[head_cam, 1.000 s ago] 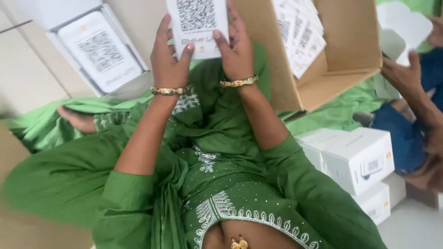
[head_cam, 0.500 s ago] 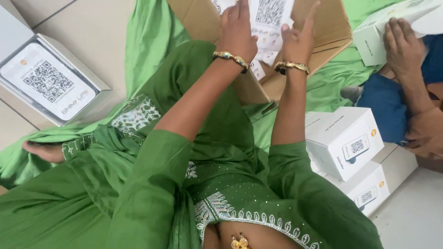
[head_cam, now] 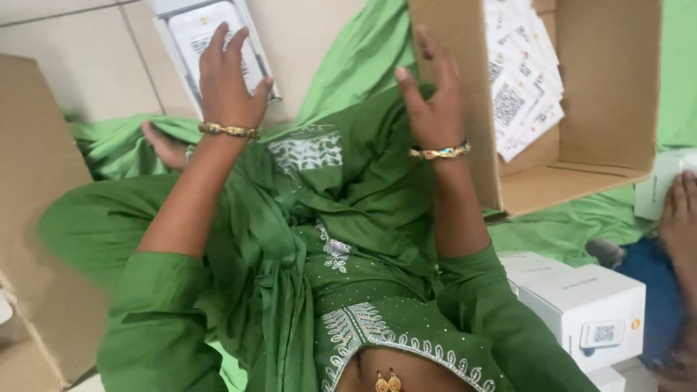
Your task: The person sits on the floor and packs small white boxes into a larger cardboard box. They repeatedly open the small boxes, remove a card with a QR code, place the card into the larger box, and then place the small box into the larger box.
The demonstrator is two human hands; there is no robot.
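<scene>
Now left hand [head_cam: 229,80] rests on white printed card in open tray [head_cam: 210,40] on floor, far left; fingers spread, holding nothing. Right hand [head_cam: 432,101] raised beside near wall of cardboard box [head_cam: 588,181], fingers loosely apart, empty. Stack of white cards [head_cam: 526,80] inside box. White boxes [head_cam: 588,308] near right.
</scene>
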